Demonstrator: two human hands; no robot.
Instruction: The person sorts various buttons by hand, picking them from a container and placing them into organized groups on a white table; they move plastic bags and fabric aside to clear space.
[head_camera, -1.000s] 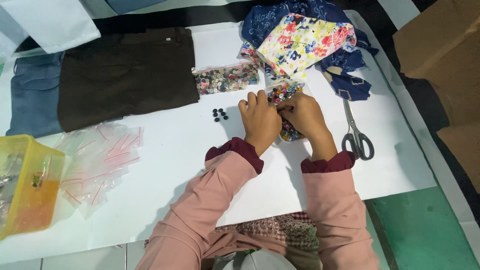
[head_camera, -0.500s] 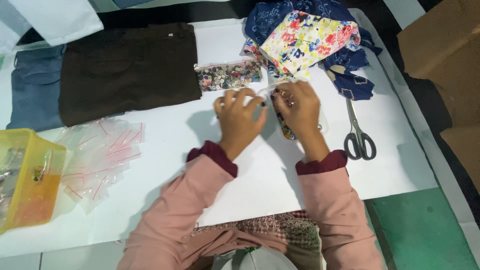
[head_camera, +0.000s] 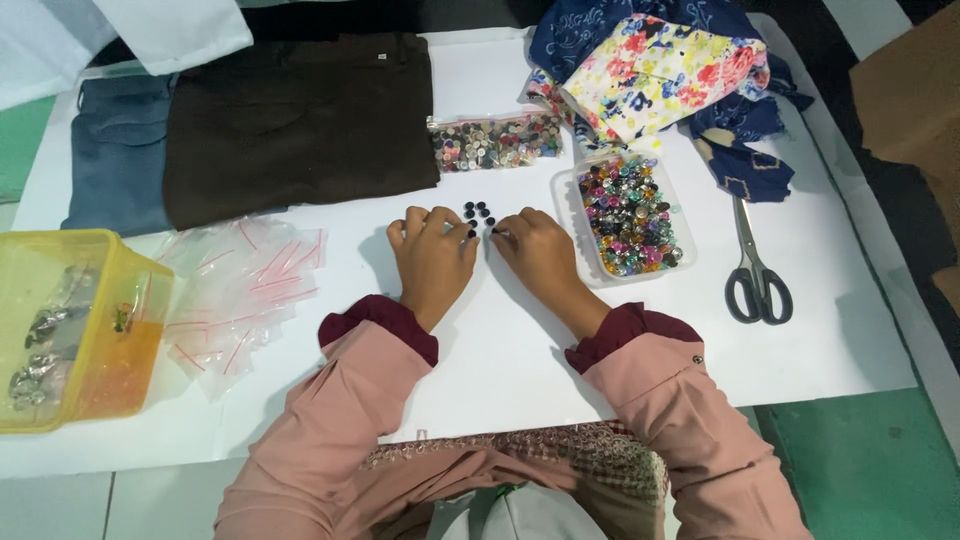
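Observation:
Several small black buttons (head_camera: 479, 214) lie in a tight cluster on the white sheet (head_camera: 520, 360). My left hand (head_camera: 432, 262) rests just left of them, fingers curled, fingertips touching the cluster. My right hand (head_camera: 540, 256) sits just right of it, its fingertips pinched at the edge of the buttons. A clear plastic tray (head_camera: 628, 216) full of mixed coloured buttons stands right beside my right hand. A clear bag of buttons (head_camera: 495, 142) lies just beyond the cluster.
Dark brown trousers (head_camera: 295, 125) and blue jeans (head_camera: 118, 155) lie at the back left. Floral and blue fabrics (head_camera: 665, 75) are heaped at the back right, scissors (head_camera: 755, 268) to the right. Small zip bags (head_camera: 245, 290) and a yellow box (head_camera: 70, 330) sit at left.
Both hands came away from the tray of coloured buttons and moved left to the black buttons. The tray, covered by my hands before, now shows fully.

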